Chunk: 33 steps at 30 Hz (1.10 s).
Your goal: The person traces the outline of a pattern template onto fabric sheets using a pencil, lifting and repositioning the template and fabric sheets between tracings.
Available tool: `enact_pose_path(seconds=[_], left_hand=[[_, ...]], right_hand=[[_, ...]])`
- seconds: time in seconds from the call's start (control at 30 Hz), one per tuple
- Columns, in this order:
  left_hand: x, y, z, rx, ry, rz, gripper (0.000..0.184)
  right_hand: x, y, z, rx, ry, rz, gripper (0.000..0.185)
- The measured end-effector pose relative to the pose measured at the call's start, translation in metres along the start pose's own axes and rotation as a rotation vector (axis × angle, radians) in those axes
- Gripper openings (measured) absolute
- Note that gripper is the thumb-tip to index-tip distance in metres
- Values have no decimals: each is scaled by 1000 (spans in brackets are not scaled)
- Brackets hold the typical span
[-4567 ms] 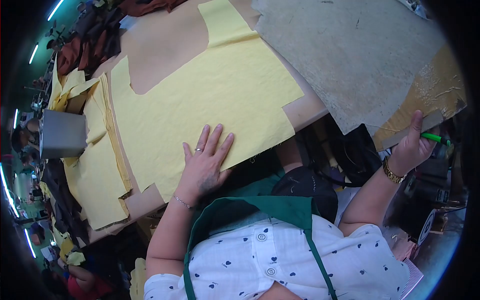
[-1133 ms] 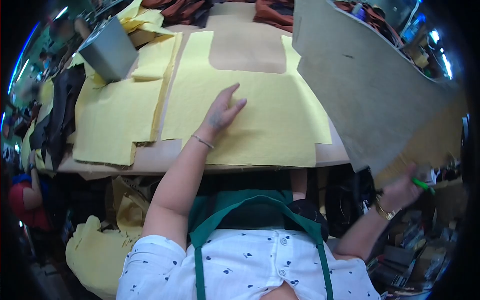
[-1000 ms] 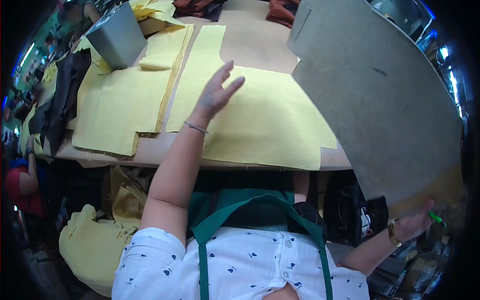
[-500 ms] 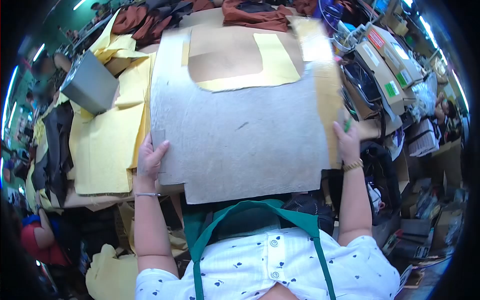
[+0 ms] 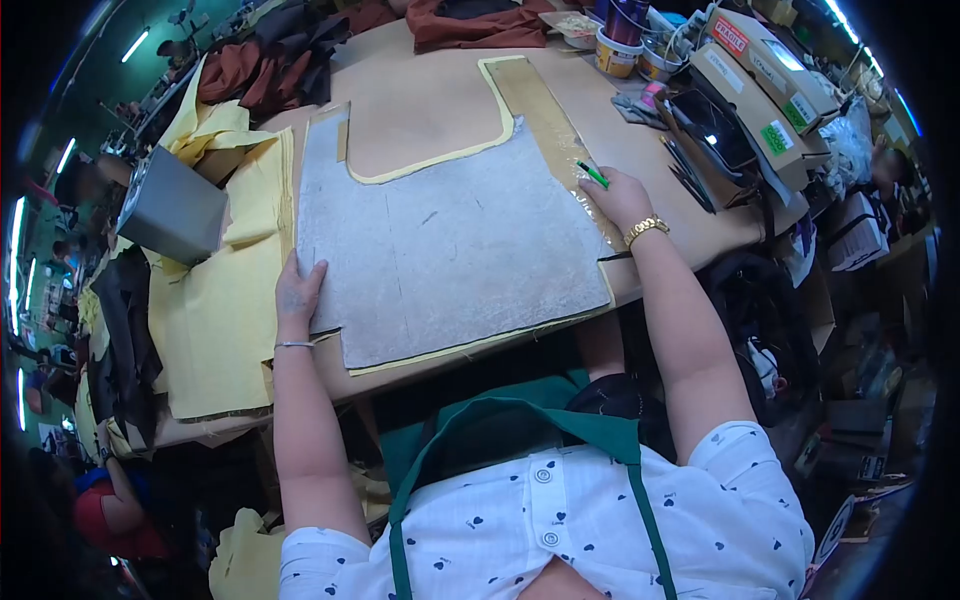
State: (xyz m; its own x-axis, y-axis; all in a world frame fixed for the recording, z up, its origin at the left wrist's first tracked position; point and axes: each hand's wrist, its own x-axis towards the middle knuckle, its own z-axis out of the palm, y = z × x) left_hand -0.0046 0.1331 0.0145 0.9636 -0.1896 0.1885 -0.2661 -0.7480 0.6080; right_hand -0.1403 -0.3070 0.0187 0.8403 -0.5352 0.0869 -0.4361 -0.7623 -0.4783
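Note:
A large grey cardboard template [image 5: 430, 250] with a U-shaped cutout lies over a yellow fabric piece [image 5: 420, 172], whose border shows along the cutout and the bottom edge. My left hand [image 5: 298, 298] grips the template's left edge, thumb on top; its other fingers are partly hidden along the side. In my right hand [image 5: 622, 200] is a green pen [image 5: 592, 174], pointing up and left. That hand rests by the template's right side, on a strip of brown tape [image 5: 545, 110].
Stacked yellow fabric [image 5: 215, 340] and a grey metal box [image 5: 172, 210] are on the left. Dark red cloth [image 5: 470, 25] lies at the back. On the right are cartons [image 5: 745, 100], pens [image 5: 688, 175], a phone [image 5: 712, 128] and a small bucket [image 5: 618, 52].
The template has come down from a raised position onto the table and turned slightly. The yellow piece now lies lined up beneath it. My right hand has moved left and up.

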Motion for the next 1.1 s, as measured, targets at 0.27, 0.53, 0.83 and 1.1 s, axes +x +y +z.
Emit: enact_pose_path(seconds=[0.27,0.53,0.83,1.1], left_hand=[[-3,-12,12,222,188,78,58],[-11,-14,29,527,352,245,53],[-4,5,24,400,232,-121,49],[-14,27,32,548,272,-248,45]], right_hand=[[7,-6,6,-165,5,-19,42],[-5,0,13,-165,272,-21,43],[7,1,4,49,21,211,43],[-11,-17,15,-152,227,134,35]])
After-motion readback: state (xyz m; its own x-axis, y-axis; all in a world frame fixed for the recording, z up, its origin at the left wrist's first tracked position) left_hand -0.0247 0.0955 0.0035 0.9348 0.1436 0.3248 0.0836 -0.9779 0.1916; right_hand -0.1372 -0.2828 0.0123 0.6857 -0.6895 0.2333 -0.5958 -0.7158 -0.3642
